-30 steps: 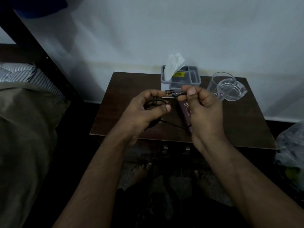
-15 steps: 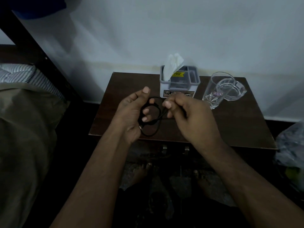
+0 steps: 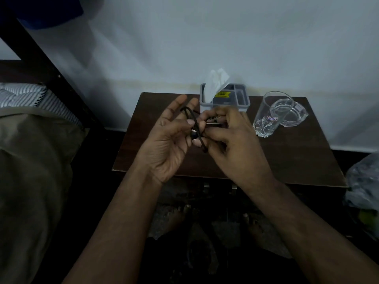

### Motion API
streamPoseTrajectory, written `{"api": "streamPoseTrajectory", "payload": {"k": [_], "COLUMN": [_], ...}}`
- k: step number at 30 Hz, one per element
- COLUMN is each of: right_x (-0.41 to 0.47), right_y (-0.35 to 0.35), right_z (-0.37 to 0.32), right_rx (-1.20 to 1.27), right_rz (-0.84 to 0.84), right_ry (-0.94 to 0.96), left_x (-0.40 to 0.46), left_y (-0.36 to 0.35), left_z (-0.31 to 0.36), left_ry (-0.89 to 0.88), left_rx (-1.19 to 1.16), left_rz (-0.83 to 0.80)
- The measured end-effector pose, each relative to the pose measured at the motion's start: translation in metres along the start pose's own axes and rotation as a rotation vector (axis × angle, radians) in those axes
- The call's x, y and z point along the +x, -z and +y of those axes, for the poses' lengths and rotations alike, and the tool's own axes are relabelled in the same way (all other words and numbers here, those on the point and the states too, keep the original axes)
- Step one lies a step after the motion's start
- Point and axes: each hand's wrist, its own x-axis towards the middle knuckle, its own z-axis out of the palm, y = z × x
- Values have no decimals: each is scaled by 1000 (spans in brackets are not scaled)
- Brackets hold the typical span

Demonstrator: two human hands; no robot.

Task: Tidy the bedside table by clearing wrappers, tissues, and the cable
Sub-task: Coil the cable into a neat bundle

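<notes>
Cable coiling in hand, above the counter's middle.
Left hand, fingers loosely spread, carries the cable loops upright; right hand pinches the strand beside them.

I see the black cable gathered into small loops, held up above the bedside table near its middle, just in front of the grey holder. Part of one loop arches up over the rest; its short plug end sits low in the bundle. A white tissue stands upright in the holder's left compartment, at the table's back edge. I cannot make out any wrappers on the dark wooden top.
</notes>
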Motion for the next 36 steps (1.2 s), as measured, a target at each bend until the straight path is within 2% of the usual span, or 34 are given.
{"api": "streamPoseTrajectory", "payload": {"k": [2, 5, 11, 14, 18, 22, 24, 27, 28, 30, 32, 36], "right_x": [0, 1, 4, 6, 9, 15, 18, 22, 23, 26, 27, 19], "right_y": [-7, -14, -12, -13, -18, -19, -15, -8, -6, -5, -5, -14], "right_z": [1, 0, 3, 4, -3, -8, -10, -15, -16, -17, -17, -16], "right_rx": [18, 94, 404, 491, 632, 837, 907, 1051, 1071, 1113, 1124, 894], "right_rz": [-1, -68, -22, -4, 64, 213, 280, 285, 298, 315, 255, 41], "right_ry": [7, -88, -340, -384, -499, -626, -620, -637, -643, -661, -684, -710], "left_x": [2, 3, 5, 3, 8, 12, 10, 5, 4, 3, 2, 4], "left_y": [-1, 0, 2, -1, 7, 24, 37, 46, 47, 47, 49, 45], "left_z": [0, -3, -12, -11, -11, -8, -10, -8, -5, -1, 0, 2], "left_ry": [-3, -39, -201, -215, -309, -195, -179, -238, -245, -238, -247, -353], "left_rx": [-60, -65, 218, 334, 560, 756, 930, 1306, 1360, 1336, 1238, 829], "left_rz": [0, -41, 66, 117, 322, 532, 523, 515, 535, 583, 641, 637]}}
